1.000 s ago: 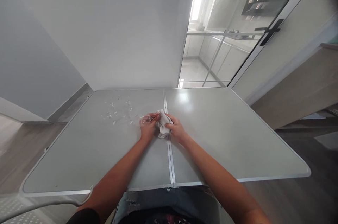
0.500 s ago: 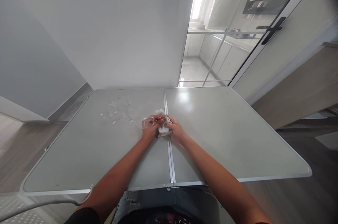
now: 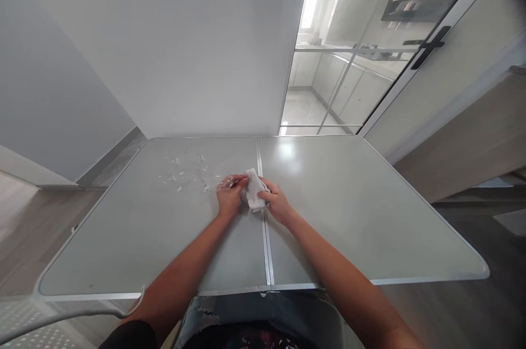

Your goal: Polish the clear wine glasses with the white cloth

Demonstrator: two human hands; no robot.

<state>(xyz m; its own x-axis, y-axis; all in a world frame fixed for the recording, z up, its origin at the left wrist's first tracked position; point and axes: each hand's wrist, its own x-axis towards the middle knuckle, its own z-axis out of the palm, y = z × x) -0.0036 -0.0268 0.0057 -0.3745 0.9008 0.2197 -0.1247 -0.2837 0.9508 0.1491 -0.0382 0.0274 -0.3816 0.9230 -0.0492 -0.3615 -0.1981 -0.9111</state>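
Note:
My left hand (image 3: 228,199) is closed round a small clear glass (image 3: 224,183) that lies on its side, just above the grey folding table (image 3: 349,217). My right hand (image 3: 276,201) grips a crumpled white cloth (image 3: 253,195) and presses it against the mouth of the glass. Both hands meet near the table's centre seam (image 3: 265,239). Much of the glass is hidden by my fingers.
Water droplets (image 3: 184,175) are scattered on the table's left half, just beyond my left hand. A white wall stands behind the table, with a glass sliding door (image 3: 361,64) at the right. A chair's metal frame (image 3: 74,319) shows at the lower left.
The glass has shifted slightly in my left hand while the cloth rubbed at its mouth. Both hands stay in the same spot at the seam.

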